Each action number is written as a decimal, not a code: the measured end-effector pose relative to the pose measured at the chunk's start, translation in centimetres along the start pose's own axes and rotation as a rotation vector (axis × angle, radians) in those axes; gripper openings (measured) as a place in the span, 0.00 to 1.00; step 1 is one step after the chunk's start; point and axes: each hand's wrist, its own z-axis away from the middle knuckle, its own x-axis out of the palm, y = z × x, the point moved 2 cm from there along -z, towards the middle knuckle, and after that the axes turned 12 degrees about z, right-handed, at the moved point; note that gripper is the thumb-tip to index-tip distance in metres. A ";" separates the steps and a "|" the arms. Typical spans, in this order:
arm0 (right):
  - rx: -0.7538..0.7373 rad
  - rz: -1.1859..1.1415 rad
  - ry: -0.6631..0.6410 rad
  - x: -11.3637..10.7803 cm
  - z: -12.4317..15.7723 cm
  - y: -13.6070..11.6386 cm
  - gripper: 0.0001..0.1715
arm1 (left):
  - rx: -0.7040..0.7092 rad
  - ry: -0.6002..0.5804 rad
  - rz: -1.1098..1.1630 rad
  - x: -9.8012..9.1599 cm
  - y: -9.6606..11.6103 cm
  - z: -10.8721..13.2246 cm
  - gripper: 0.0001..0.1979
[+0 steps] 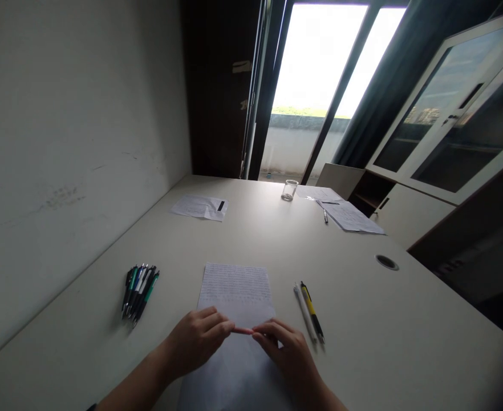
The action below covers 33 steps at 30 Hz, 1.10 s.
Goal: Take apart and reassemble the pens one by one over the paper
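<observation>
A slim pink pen (243,330) is held level between my two hands, its ends hidden by the fingers. My left hand (200,337) is closed around one end. At the other end, the thumb and fingertips of my right hand (283,341) pinch it. Beneath both hands lies a sheet of paper (235,285) with rows of handwriting on its upper part. To the right of my right hand, a white pen (305,314) and a yellow and black pen (313,311) lie side by side. Several click pens (139,292) form a bunch at the left.
Farther back on the white table (251,240) are a creased paper (200,206), a glass (289,190), a stack of written sheets (349,216) and a pen (325,216). A round cable hole (386,262) is at the right. A wall (76,142) borders the left side.
</observation>
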 end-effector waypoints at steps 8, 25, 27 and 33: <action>-0.005 0.070 -0.056 -0.2 0.0 -0.2 0.21 | 0.003 -0.019 0.008 0.0 0.4 -0.1 0.10; -0.008 0.025 -0.032 0.2 0.3 0.1 0.12 | 0.001 0.011 0.007 -0.1 0.2 -0.1 0.09; -0.004 0.036 -0.051 0.1 0.3 0.1 0.14 | 0.003 0.010 -0.001 0.1 0.3 -0.1 0.09; -0.043 0.069 -0.098 -0.3 0.0 -0.4 0.25 | 0.017 -0.003 -0.003 0.0 0.5 -0.2 0.09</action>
